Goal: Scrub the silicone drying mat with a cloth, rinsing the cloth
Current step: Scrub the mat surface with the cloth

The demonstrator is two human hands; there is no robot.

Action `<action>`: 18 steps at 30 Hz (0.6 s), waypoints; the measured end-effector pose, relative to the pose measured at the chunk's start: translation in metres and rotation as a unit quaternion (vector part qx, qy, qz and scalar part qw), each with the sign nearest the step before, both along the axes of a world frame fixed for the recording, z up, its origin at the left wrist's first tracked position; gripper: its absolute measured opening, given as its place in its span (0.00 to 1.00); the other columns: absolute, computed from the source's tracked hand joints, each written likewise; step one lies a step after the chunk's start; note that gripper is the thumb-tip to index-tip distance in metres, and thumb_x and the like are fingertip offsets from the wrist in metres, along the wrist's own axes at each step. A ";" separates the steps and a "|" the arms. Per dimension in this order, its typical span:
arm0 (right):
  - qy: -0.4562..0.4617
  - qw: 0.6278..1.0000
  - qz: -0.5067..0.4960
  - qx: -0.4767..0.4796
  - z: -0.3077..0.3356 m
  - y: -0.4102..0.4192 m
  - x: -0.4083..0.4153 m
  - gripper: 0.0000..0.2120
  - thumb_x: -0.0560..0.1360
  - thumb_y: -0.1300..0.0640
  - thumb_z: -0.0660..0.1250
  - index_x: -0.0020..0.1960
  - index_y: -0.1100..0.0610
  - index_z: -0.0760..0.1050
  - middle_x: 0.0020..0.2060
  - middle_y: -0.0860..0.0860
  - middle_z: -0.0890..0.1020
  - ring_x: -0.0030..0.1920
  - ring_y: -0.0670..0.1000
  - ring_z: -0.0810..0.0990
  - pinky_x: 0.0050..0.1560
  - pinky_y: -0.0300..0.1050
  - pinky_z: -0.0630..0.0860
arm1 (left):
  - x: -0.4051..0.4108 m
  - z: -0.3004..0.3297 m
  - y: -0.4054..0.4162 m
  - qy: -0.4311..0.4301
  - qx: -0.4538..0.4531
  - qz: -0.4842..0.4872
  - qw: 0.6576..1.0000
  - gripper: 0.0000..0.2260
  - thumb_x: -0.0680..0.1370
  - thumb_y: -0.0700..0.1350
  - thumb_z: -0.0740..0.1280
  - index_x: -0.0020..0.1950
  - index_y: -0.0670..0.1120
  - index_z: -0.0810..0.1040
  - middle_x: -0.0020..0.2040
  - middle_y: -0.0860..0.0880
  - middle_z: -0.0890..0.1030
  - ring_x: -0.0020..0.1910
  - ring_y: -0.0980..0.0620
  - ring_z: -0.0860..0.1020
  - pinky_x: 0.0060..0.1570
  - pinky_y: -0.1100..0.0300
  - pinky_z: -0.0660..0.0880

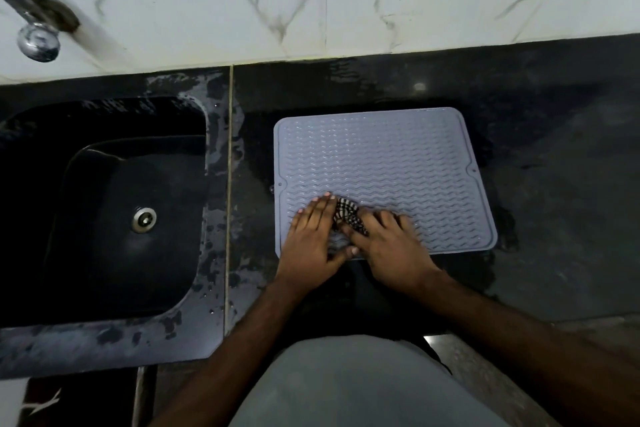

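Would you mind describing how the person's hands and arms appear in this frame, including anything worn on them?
Both forearms are bare, with no sleeves in view. The left hand and right hand wear no gloves, and no rings, watch or bracelet show. Several left fingernails look pale and glossy, possibly polished; blur prevents certainty.

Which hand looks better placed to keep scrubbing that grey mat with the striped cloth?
Probably the right hand: its fingers lie over the striped cloth on the mat. The left hand lies flat beside the cloth and looks better suited to steadying the mat.
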State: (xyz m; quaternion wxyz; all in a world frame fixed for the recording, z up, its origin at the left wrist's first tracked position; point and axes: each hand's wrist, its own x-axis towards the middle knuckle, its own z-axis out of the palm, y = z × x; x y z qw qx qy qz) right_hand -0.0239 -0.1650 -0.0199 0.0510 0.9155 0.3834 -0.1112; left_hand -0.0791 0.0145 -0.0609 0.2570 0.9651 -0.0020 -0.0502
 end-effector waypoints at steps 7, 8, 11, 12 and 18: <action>-0.036 0.996 0.071 0.030 -0.001 -0.003 0.008 0.22 0.73 0.52 0.60 0.67 0.53 0.73 0.64 0.59 0.74 0.64 0.59 0.73 0.62 0.57 0.63 | 0.004 0.001 0.004 0.002 -0.001 0.008 1.000 0.45 0.73 0.70 0.66 0.82 0.46 0.59 0.81 0.49 0.61 0.80 0.50 0.58 0.79 0.51 0.55; -0.039 0.996 0.074 0.034 0.002 0.002 0.007 0.21 0.73 0.52 0.60 0.65 0.54 0.75 0.66 0.59 0.73 0.66 0.59 0.72 0.62 0.57 0.64 | 0.004 0.002 0.003 0.005 -0.004 0.008 1.000 0.45 0.73 0.70 0.64 0.82 0.46 0.59 0.81 0.49 0.61 0.80 0.50 0.58 0.79 0.51 0.54; -0.048 0.990 0.123 0.039 0.006 0.013 0.005 0.19 0.76 0.54 0.56 0.60 0.56 0.79 0.66 0.53 0.75 0.65 0.55 0.73 0.59 0.52 0.71 | 0.004 0.003 0.004 0.009 -0.002 0.009 1.000 0.43 0.73 0.67 0.63 0.82 0.46 0.58 0.81 0.49 0.60 0.80 0.49 0.59 0.79 0.52 0.54; -0.050 0.988 0.141 0.035 0.006 0.013 0.005 0.19 0.76 0.54 0.55 0.60 0.56 0.80 0.64 0.52 0.77 0.64 0.54 0.75 0.59 0.52 0.73 | 0.004 0.003 0.004 0.009 0.001 0.009 1.000 0.42 0.73 0.65 0.64 0.82 0.46 0.58 0.81 0.49 0.60 0.80 0.49 0.59 0.79 0.53 0.53; -0.047 0.992 0.113 -0.001 -0.002 0.002 0.003 0.21 0.77 0.54 0.56 0.68 0.56 0.75 0.65 0.52 0.77 0.66 0.57 0.73 0.63 0.57 0.68 | 0.005 0.001 0.005 0.008 0.007 0.008 1.000 0.45 0.72 0.71 0.61 0.82 0.48 0.57 0.82 0.51 0.59 0.80 0.51 0.57 0.79 0.51 0.56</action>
